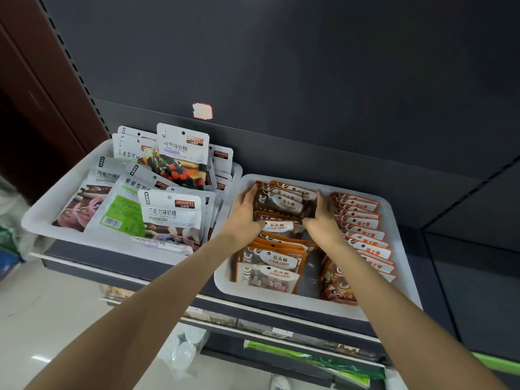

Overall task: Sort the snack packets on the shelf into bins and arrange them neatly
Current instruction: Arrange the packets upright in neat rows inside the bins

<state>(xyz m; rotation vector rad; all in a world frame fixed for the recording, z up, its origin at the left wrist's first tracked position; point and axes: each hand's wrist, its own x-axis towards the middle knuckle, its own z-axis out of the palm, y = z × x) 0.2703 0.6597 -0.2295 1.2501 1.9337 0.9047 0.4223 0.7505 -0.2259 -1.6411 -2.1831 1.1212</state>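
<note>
Two white bins stand side by side on a dark shelf. The right bin (pixel 309 301) holds orange-edged stone candy packets (pixel 281 260) in a left column and a neat overlapping row of similar packets (pixel 363 223) on the right. My left hand (pixel 244 212) and my right hand (pixel 320 218) press from both sides on a small stack of stone candy packets (pixel 284 205) at the back of the left column. The left bin (pixel 42 209) holds white candy packets (pixel 171 212), some upright, some lying askew.
The dark shelf back panel (pixel 281 66) carries a red-edged price sticker (pixel 202 111). Below the shelf front edge (pixel 146 274) a lower shelf holds green packaging (pixel 309 358) and a clear bag of small cups (pixel 183 350). Pale floor lies to the lower left.
</note>
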